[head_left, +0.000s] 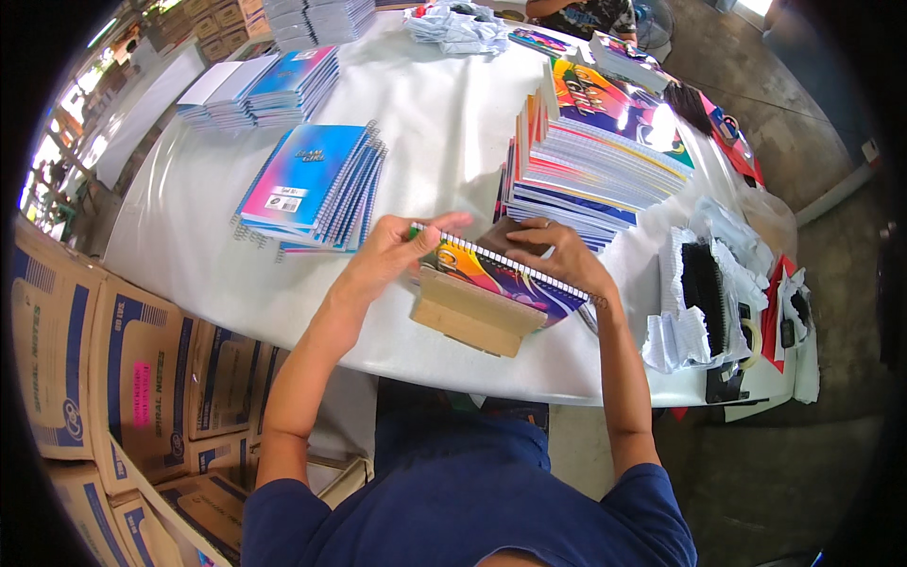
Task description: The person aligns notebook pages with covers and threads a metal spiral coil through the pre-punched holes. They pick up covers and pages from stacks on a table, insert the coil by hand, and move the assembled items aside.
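One colourful spiral notebook [496, 279], white coil

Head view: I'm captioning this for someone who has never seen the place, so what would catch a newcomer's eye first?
Both hands, left hand and right hand, grip a colourful spiral notebook propped on a cardboard block at the near edge of the white table. Just behind the right hand stands a tall stack of bright notebooks, with a lower blue-pink pile beyond the left hand. Printed cardboard cartons stand on the floor, left.

notebook stacks [316, 184], cardboard boxes [104, 378], black coils [704, 293]
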A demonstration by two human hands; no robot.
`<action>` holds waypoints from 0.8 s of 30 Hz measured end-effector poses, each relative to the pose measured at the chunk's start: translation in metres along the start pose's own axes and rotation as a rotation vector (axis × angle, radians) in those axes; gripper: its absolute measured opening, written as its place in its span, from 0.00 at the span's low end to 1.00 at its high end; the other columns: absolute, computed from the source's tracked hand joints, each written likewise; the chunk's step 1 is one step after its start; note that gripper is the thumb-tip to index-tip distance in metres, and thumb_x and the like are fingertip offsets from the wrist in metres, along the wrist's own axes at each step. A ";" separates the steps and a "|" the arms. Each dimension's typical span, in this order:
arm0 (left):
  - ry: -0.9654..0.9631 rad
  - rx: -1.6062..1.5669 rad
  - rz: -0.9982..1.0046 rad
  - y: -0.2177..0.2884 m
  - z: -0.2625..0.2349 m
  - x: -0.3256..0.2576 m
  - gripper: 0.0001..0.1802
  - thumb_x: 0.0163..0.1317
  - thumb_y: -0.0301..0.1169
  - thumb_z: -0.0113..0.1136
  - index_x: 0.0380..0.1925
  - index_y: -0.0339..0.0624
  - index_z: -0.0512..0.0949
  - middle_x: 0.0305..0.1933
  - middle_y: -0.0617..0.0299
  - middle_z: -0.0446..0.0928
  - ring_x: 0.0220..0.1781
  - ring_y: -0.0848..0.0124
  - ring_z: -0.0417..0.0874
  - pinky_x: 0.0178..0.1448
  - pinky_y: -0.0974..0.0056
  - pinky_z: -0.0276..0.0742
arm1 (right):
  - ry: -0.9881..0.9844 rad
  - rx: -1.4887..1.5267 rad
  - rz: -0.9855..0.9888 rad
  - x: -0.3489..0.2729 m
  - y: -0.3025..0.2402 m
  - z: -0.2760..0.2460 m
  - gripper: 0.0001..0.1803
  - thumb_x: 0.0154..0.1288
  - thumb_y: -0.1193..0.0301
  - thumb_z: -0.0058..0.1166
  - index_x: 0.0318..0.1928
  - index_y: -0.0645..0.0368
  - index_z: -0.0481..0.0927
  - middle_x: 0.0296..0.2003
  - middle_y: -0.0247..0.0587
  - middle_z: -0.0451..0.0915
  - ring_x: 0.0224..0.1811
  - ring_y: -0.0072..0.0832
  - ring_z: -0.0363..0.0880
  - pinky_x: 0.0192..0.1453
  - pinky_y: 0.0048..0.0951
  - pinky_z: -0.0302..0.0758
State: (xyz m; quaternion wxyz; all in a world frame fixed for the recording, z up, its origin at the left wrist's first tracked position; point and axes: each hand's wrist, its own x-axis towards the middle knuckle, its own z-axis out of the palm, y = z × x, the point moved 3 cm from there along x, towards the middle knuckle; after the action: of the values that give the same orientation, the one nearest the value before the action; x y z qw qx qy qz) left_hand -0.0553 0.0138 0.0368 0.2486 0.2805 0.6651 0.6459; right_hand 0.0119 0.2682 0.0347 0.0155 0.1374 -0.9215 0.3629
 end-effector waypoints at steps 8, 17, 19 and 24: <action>0.499 0.177 0.480 0.123 -0.031 -0.038 0.30 0.66 0.48 0.56 0.59 0.34 0.75 0.59 0.54 0.77 0.61 0.65 0.77 0.64 0.61 0.71 | 0.253 -0.557 0.259 -0.088 0.046 0.013 0.36 0.57 0.54 0.64 0.65 0.50 0.70 0.65 0.59 0.65 0.70 0.51 0.58 0.70 0.54 0.55; 0.260 1.057 0.452 0.012 0.102 -0.045 0.34 0.57 0.30 0.65 0.65 0.37 0.68 0.66 0.49 0.70 0.71 0.47 0.64 0.72 0.47 0.58 | 0.546 -0.742 0.288 -0.143 0.063 0.037 0.22 0.66 0.66 0.56 0.60 0.53 0.74 0.45 0.49 0.72 0.48 0.42 0.72 0.50 0.48 0.69; 0.329 1.138 0.476 0.007 0.105 -0.039 0.34 0.57 0.32 0.65 0.63 0.36 0.68 0.65 0.49 0.70 0.70 0.45 0.64 0.71 0.45 0.59 | 0.601 -0.543 0.341 -0.140 0.042 0.031 0.20 0.66 0.69 0.57 0.58 0.54 0.76 0.42 0.47 0.74 0.43 0.41 0.75 0.45 0.42 0.73; 0.334 1.256 0.486 0.006 0.107 -0.041 0.31 0.58 0.36 0.65 0.60 0.35 0.71 0.64 0.50 0.72 0.66 0.44 0.69 0.68 0.44 0.62 | 0.515 -0.220 -0.043 -0.121 -0.081 0.034 0.20 0.56 0.71 0.66 0.50 0.62 0.79 0.39 0.44 0.75 0.39 0.40 0.77 0.41 0.37 0.77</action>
State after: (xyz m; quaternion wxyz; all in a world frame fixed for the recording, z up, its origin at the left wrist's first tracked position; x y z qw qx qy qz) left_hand 0.0486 0.0628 0.0365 -0.2183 0.4091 0.8607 0.2104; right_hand 0.1517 0.2179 0.0474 0.2717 0.0578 -0.9179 0.2834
